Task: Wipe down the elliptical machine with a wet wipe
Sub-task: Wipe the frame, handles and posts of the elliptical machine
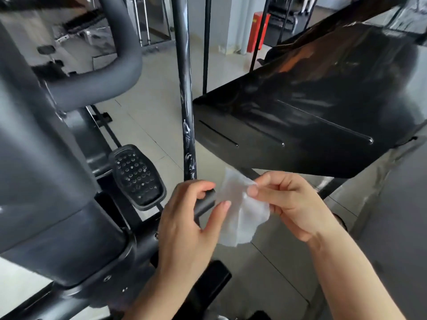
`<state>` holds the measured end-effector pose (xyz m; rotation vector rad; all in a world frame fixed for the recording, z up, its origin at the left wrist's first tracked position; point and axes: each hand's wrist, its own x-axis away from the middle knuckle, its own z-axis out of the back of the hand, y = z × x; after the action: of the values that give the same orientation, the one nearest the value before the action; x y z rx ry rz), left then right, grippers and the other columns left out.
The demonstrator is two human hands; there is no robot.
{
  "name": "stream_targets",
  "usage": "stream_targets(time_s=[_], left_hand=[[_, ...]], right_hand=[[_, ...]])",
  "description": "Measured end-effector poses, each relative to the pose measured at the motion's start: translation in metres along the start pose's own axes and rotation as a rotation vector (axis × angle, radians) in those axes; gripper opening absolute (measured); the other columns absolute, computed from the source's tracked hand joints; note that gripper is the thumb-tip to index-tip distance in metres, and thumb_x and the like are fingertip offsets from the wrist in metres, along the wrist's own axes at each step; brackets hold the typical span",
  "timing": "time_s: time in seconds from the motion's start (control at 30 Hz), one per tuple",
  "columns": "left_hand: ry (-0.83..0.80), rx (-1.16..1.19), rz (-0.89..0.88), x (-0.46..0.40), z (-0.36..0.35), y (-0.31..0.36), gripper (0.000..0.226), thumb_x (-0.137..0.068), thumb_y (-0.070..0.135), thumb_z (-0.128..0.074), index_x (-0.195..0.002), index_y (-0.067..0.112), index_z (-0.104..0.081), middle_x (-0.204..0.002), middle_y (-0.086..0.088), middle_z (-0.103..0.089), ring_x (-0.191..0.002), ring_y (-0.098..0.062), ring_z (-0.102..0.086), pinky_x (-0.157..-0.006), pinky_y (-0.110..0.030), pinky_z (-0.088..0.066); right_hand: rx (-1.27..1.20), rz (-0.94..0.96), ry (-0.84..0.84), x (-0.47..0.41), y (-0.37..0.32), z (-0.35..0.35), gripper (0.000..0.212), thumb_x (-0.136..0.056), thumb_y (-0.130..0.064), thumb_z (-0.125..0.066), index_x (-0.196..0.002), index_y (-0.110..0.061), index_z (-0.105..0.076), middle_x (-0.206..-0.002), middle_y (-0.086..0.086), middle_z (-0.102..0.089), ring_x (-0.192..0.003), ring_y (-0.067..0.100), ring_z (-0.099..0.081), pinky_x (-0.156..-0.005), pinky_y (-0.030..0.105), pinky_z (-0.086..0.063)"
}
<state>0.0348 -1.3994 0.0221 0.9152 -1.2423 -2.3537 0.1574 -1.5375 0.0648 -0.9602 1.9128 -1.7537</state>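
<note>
A white wet wipe (240,215) hangs unfolded between my two hands, low in the middle of the view. My right hand (291,202) pinches its upper edge between thumb and fingertips. My left hand (191,218) holds its left edge between thumb and forefinger. The elliptical machine (46,181) fills the left side: a large dark grey housing, a thick curved handlebar (111,72) and a studded black pedal (136,176). A black upright pole (184,100) of the machine rises just above my left hand. A short black bar end (205,202) shows behind my left fingers.
A glossy black panel (312,116) with thin slots juts in from the upper right, close above my right hand. Grey floor tiles (150,116) lie below. A red box (258,31) and other gym frames stand in the background.
</note>
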Motion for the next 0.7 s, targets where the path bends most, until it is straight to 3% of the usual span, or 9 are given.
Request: stream_targets(time_s=[0.07, 0.17, 0.23, 0.37, 0.47, 0.53, 0.6, 0.7], left_hand=[[0.006, 0.078, -0.046, -0.001, -0.011, 0.011, 0.028, -0.081, 0.043, -0.065, -0.102, 0.024, -0.065, -0.100, 0.012, -0.065, -0.094, -0.010, -0.064, -0.082, -0.029, -0.051], [-0.051, 0.487, 0.224, -0.008, -0.038, 0.025, 0.028, -0.073, 0.036, -0.075, -0.099, 0.031, -0.064, -0.096, 0.006, -0.073, -0.089, -0.013, -0.070, -0.077, -0.024, -0.054], [0.019, 0.620, 0.308, -0.018, -0.055, 0.028, 0.027, -0.076, 0.018, -0.077, -0.100, 0.019, -0.065, -0.094, 0.003, -0.075, -0.087, -0.014, -0.073, -0.073, -0.018, -0.054], [0.236, 0.577, 0.369, -0.038, -0.091, 0.028, 0.006, -0.083, 0.016, -0.072, -0.087, 0.013, -0.069, -0.084, -0.001, -0.076, -0.084, -0.015, -0.073, -0.073, -0.016, -0.051], [0.370, 0.509, 0.416, -0.050, -0.125, 0.039, 0.005, -0.082, 0.016, -0.070, -0.080, 0.012, -0.071, -0.080, -0.001, -0.076, -0.080, -0.013, -0.073, -0.070, -0.016, -0.051], [0.457, 0.527, 0.461, -0.059, -0.145, 0.051, 0.008, -0.079, 0.015, -0.066, -0.076, 0.012, -0.073, -0.076, 0.002, -0.076, -0.074, -0.006, -0.071, -0.064, -0.013, -0.050], [0.540, 0.540, 0.535, -0.063, -0.164, 0.058, 0.014, -0.075, 0.021, -0.064, -0.073, 0.018, -0.077, -0.075, 0.000, -0.075, -0.073, -0.008, -0.070, -0.066, -0.020, -0.054], [0.647, 0.541, 0.614, -0.058, -0.181, 0.065, 0.020, -0.073, 0.034, -0.064, -0.079, 0.023, -0.079, -0.081, -0.012, -0.074, -0.078, -0.024, -0.067, -0.076, -0.047, -0.056]], right_hand=[[0.074, 0.072, 0.002, -0.011, -0.010, -0.008, 0.014, -0.064, -0.014, -0.075, -0.065, -0.004, -0.066, -0.059, 0.008, -0.064, -0.051, 0.014, -0.057, -0.050, 0.020, -0.046], [0.206, 0.145, -0.015, -0.032, -0.014, -0.009, 0.026, -0.059, -0.024, -0.079, -0.059, -0.007, -0.060, -0.053, 0.007, -0.057, -0.048, 0.012, -0.049, -0.048, 0.020, -0.041], [0.223, 0.167, -0.063, -0.048, -0.016, -0.001, 0.028, -0.058, -0.028, -0.079, -0.058, -0.009, -0.058, -0.051, 0.004, -0.053, -0.047, 0.011, -0.045, -0.046, 0.020, -0.038], [0.217, 0.144, -0.319, -0.084, -0.022, 0.040, 0.016, -0.070, -0.017, -0.075, -0.071, -0.006, -0.063, -0.057, 0.001, -0.059, -0.052, 0.010, -0.051, -0.053, 0.018, -0.042], [0.231, 0.138, -0.535, -0.108, -0.029, 0.077, 0.002, -0.082, 0.002, -0.066, -0.081, 0.001, -0.067, -0.065, -0.003, -0.065, -0.059, 0.007, -0.058, -0.060, 0.016, -0.046], [0.209, 0.127, -0.585, -0.122, -0.033, 0.095, 0.005, -0.082, 0.000, -0.066, -0.084, 0.002, -0.070, -0.067, -0.002, -0.068, -0.060, 0.007, -0.060, -0.061, 0.016, -0.048], [0.187, 0.086, -0.598, -0.135, -0.037, 0.108, 0.010, -0.074, -0.010, -0.069, -0.079, -0.001, -0.071, -0.063, 0.002, -0.068, -0.059, 0.009, -0.061, -0.060, 0.017, -0.050], [0.196, 0.009, -0.675, -0.147, -0.035, 0.114, 0.017, -0.066, -0.021, -0.072, -0.071, -0.005, -0.069, -0.060, 0.005, -0.066, -0.057, 0.011, -0.061, -0.060, 0.018, -0.051]])
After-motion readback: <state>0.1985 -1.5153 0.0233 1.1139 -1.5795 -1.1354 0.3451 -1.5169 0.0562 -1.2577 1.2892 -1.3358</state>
